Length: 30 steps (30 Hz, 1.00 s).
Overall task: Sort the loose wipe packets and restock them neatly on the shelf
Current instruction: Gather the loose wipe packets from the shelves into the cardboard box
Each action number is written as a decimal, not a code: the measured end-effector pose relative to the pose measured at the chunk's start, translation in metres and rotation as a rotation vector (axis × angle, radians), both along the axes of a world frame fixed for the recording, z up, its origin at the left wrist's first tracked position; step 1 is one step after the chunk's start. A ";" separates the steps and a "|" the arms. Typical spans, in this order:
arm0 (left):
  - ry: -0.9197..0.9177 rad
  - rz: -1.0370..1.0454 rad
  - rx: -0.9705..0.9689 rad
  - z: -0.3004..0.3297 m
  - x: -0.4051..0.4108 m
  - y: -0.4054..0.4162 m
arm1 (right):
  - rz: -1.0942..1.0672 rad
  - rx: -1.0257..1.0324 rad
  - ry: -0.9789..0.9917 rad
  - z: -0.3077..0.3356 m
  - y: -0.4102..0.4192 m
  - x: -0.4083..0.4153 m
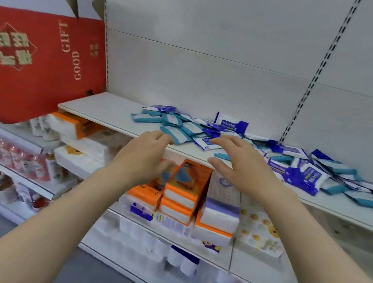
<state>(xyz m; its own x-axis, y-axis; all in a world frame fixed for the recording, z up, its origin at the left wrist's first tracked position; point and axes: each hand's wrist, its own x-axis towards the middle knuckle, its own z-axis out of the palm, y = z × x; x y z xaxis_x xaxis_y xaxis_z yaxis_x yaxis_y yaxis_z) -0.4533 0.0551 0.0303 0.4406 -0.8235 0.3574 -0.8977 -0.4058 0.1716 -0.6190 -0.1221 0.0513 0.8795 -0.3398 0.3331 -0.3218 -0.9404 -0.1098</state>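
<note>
Loose wipe packets lie scattered across the white shelf. Teal-and-white packets are heaped toward the middle, and dark blue-and-white packets spread to the right. One blue packet stands upright at the back. My left hand hovers at the shelf's front edge, fingers loosely curled, holding nothing. My right hand reaches over the edge with fingers spread above a blue packet, thumb out below. I cannot tell whether its fingertips touch the packets.
A red gift box leans against the shelf's left end. Below the shelf are orange tissue packs and a purple-white pack. The grey back panel rises behind the shelf. The shelf's left part is bare.
</note>
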 end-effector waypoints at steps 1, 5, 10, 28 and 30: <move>0.010 0.015 0.006 -0.001 0.021 -0.005 | 0.006 0.004 0.000 -0.001 -0.007 0.023; 0.043 0.045 0.027 0.005 0.108 -0.040 | 0.020 0.049 -0.002 0.000 -0.044 0.116; 0.084 0.056 0.029 0.004 0.208 -0.086 | -0.038 0.090 0.050 0.000 -0.103 0.221; 0.384 -0.289 0.178 -0.051 0.435 -0.209 | -0.456 0.275 0.252 -0.056 -0.185 0.381; 0.402 -0.355 0.193 -0.056 0.440 -0.219 | -0.487 0.300 0.248 -0.060 -0.183 0.377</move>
